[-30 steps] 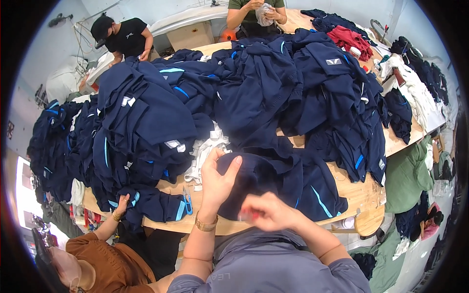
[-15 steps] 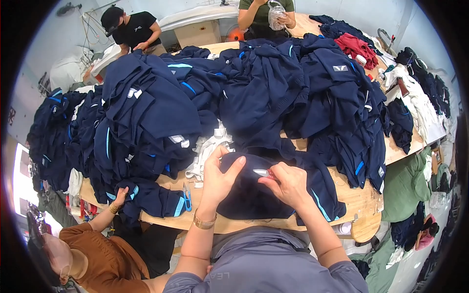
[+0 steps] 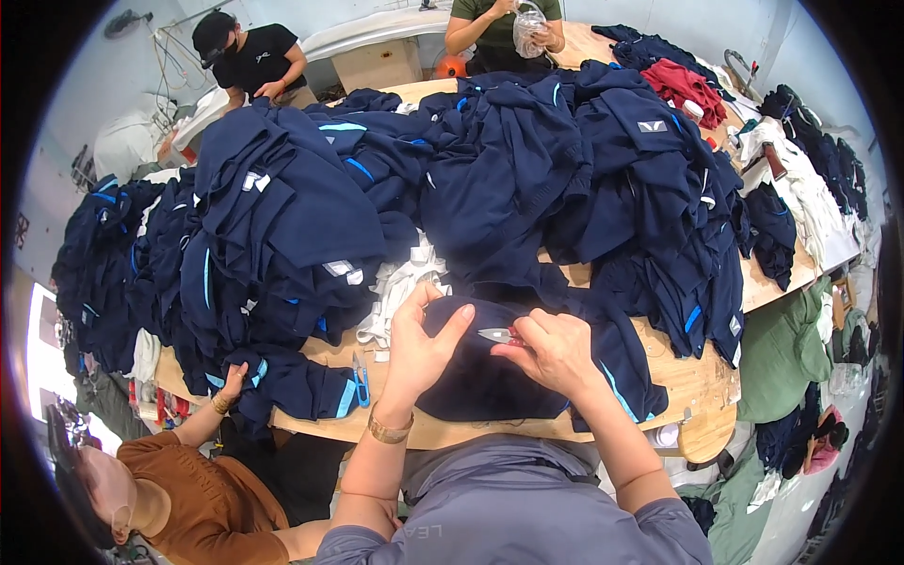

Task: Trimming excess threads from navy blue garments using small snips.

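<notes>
A navy garment (image 3: 494,386) is stretched between my hands at the near edge of the table. My left hand (image 3: 422,341) grips its left side, thumb on top and fingers behind the cloth. In my closed right hand (image 3: 554,350) is a pair of thread snips (image 3: 495,334), with the metal blades pointing left over the cloth. The fingers hide most of the handle. Whether the blade tips touch the fabric I cannot tell. Under the right forearm lies a navy piece with a light blue stripe (image 3: 617,394).
Large heaps of navy garments (image 3: 282,207) cover the wooden table (image 3: 697,386). Blue-handled snips (image 3: 361,381) lie left of my left arm, near a white cloth bundle (image 3: 400,282). A co-worker in brown (image 3: 202,490) sits close on my left; two people stand across the table.
The snips have shifted a little left, and more of their blades shows clear of my right fingers. My left hand keeps its hold on the garment.
</notes>
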`<action>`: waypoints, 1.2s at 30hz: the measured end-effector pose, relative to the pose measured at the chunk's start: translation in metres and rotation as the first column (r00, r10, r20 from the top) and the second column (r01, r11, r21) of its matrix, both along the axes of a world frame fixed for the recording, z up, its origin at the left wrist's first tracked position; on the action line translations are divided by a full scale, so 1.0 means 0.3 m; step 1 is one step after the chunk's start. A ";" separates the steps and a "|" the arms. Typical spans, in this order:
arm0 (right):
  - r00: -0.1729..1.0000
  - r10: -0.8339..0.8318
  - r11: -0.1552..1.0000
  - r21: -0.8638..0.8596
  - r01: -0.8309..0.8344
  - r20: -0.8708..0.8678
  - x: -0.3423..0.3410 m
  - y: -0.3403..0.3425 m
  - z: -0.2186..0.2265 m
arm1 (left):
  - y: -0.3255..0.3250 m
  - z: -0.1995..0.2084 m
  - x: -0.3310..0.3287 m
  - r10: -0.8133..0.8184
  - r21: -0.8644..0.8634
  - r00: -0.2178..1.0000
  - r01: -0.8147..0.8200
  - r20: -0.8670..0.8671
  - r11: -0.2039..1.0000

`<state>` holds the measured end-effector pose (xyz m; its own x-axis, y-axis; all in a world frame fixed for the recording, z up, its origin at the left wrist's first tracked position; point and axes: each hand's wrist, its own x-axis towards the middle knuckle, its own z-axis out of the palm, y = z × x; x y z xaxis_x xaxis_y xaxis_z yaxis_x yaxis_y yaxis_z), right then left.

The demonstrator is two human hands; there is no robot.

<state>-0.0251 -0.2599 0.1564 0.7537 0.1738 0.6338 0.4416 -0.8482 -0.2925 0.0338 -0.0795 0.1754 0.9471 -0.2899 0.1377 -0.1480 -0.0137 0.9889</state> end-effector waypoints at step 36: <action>0.905 0.298 0.383 0.906 0.177 -0.303 0.046 0.057 -0.022 | -0.005 -0.047 0.013 -0.147 -0.464 0.944 -0.008 -0.296 0.886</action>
